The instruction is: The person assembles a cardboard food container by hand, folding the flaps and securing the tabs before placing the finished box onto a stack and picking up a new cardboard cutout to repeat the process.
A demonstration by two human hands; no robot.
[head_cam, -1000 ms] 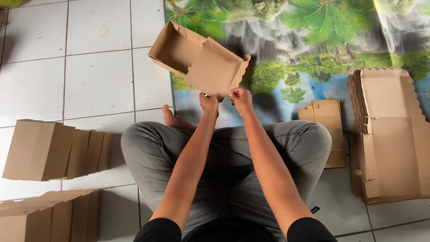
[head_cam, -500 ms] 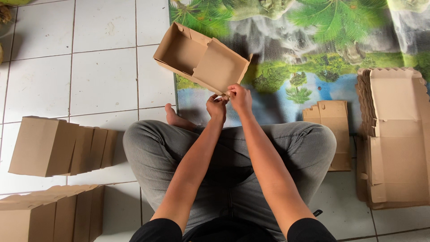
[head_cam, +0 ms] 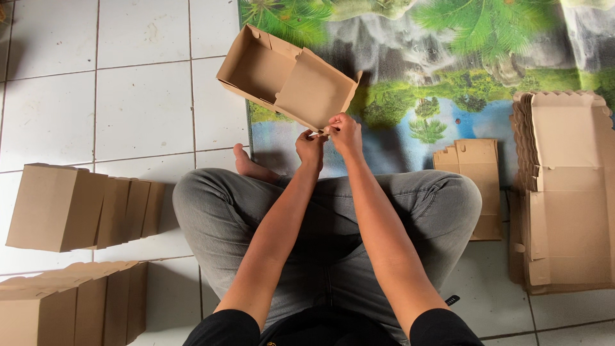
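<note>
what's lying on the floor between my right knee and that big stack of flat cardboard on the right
In the head view, a small pile of flat cardboard pieces lies between the right knee and the big stack of flat cardboard, partly on the printed mat, partly on tile.

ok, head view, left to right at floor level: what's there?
Row of folded boxes → bare foot → left hand → right hand → small flat blanks → stack of flat cardboard blanks.

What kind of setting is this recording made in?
Probably a home floor used for box folding: white floor tiles, a scenic printed mat, a stack of flat cardboard blanks, and rows of folded boxes.
</note>
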